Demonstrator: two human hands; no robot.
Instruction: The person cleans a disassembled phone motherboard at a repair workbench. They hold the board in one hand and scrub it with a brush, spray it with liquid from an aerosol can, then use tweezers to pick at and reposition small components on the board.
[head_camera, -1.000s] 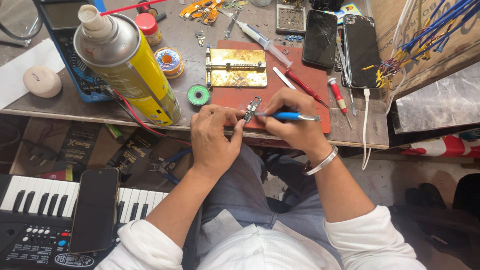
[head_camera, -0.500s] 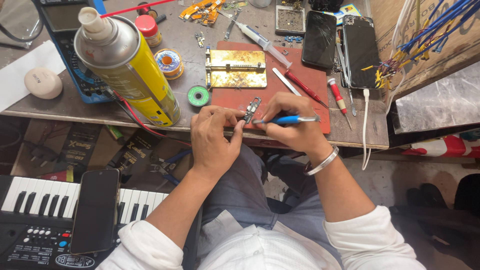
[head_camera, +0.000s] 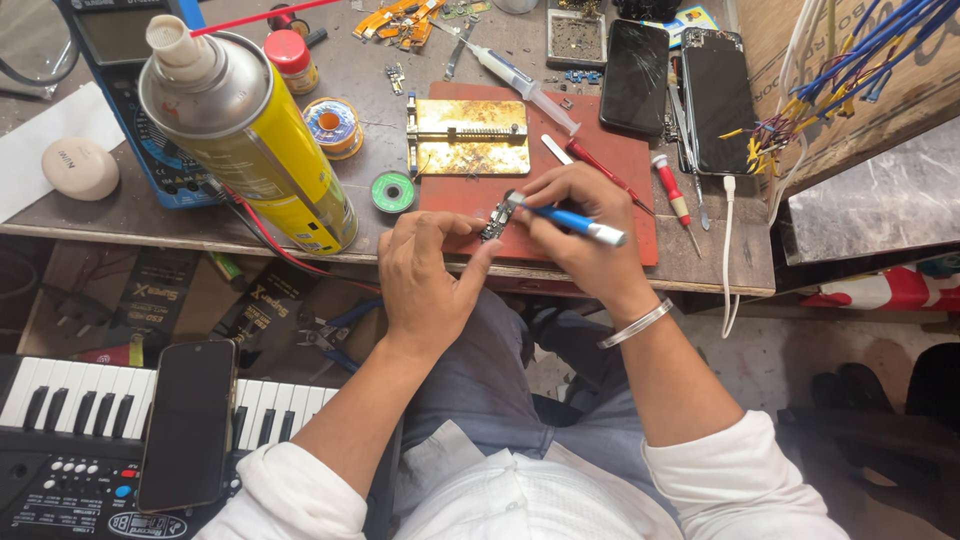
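Observation:
My left hand (head_camera: 428, 270) pinches a small dark circuit part (head_camera: 495, 221) at the near edge of the red work mat (head_camera: 620, 160). My right hand (head_camera: 575, 235) grips a blue and silver tool (head_camera: 578, 222) like a pen, its tip touching the top of the small part. Both hands meet just above the workbench's front edge. A brass-coloured board holder (head_camera: 468, 138) lies on the mat just beyond the hands. A silver bangle (head_camera: 632, 324) sits on my right wrist.
A tall yellow spray can (head_camera: 250, 140) stands left of the hands. A green solder reel (head_camera: 392, 191), red screwdrivers (head_camera: 672, 190), a syringe (head_camera: 520, 80) and two dark phones (head_camera: 716, 85) lie on the bench. A keyboard (head_camera: 70, 430) with a phone (head_camera: 188, 424) sits lower left.
The blue tool's rear end has dropped and its tip has lifted toward the top of the small part. My left hand has barely shifted.

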